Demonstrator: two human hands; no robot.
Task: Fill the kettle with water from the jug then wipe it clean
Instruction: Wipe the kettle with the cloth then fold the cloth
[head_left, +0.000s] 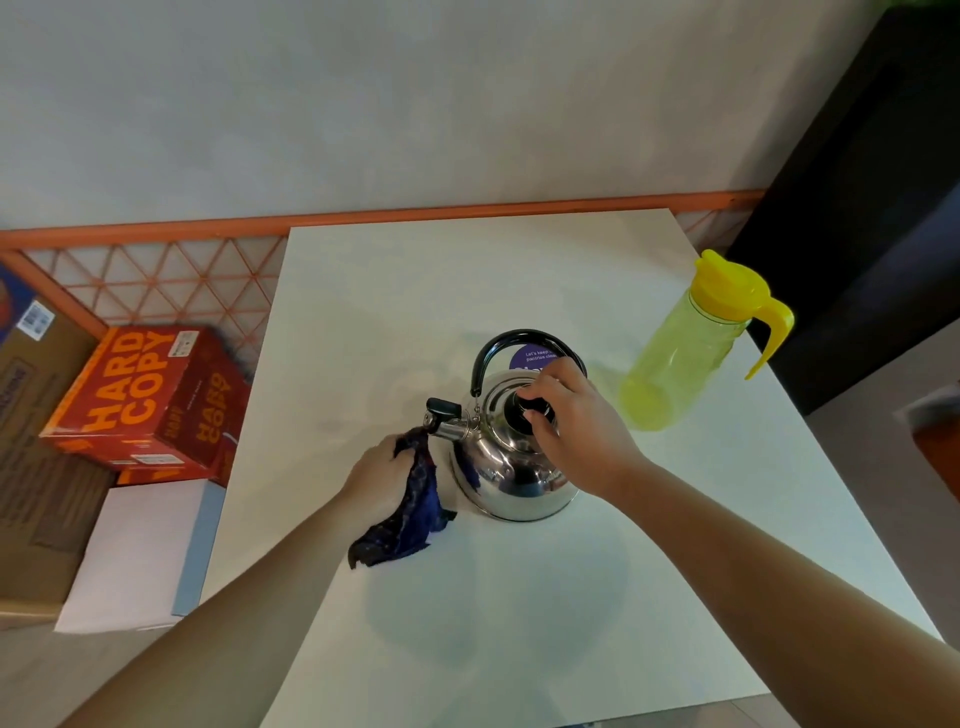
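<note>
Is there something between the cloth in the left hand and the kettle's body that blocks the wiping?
Nothing visible blocks it. The left hand grips the blue cloth right beside the kettle, below its spout. The right hand holds the lid knob on top, clear of that side. The jug stands apart, to the right.

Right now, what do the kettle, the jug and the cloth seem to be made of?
Kettle: polished metal, probably stainless steel; its body gives mirror reflections. Jug: translucent yellow-green plastic, seemingly; the table shows through its wall. Cloth: soft dark blue fabric; it crumples and drapes from the left hand.
</note>
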